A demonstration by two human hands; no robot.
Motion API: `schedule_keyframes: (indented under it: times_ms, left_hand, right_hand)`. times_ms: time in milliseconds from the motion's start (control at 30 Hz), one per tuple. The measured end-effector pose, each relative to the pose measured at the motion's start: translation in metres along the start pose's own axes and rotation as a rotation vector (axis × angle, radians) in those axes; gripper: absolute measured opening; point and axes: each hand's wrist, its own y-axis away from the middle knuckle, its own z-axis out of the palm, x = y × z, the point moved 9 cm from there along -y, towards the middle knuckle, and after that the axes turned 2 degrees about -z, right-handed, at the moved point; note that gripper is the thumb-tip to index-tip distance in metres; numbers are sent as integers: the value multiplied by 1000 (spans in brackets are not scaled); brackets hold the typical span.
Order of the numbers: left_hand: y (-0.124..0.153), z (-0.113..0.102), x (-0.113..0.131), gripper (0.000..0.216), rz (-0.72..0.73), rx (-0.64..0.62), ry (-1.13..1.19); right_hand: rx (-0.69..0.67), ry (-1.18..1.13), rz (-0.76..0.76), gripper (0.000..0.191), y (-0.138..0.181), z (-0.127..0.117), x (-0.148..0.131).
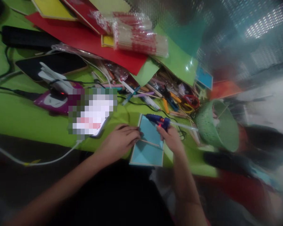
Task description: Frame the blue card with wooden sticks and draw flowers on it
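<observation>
A light blue rectangular board [146,154] with pale edging lies near the table's front edge. Across its middle runs a thin wooden stick [151,143]. At the board's left edge, the fingers of my left hand [124,138] are pinched together at the stick's end; the exact contact is partly hidden. My right hand [172,138] is wrapped around a dark blue glue gun [159,120] above the board's upper right part. The gun's nozzle points left, its red light is lit, and a clear glue stick [184,125] sticks out behind it.
A phone [94,114] with a blurred screen and a white cable lies left of the board. Behind are a purple power strip [54,99], loose pens and tools, red paper [85,37] and wrapped stick bundles [139,39]. A green basket [217,125] stands right.
</observation>
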Motion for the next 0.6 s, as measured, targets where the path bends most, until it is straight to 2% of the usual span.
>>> schedule_keyframes:
  times_ms: [233,467,600]
  left_hand:
    - [1,1,1,16,-1,5,-5]
    - [0,0,1,17,-1,-3,-17]
    - [0,1,0,17,3,-2,-17]
  right_hand:
    - [23,5,-5,45,2,-4,2]
    - [4,8,-2,43,1,2,-2]
    - [36,38,0,43,4,-5,3]
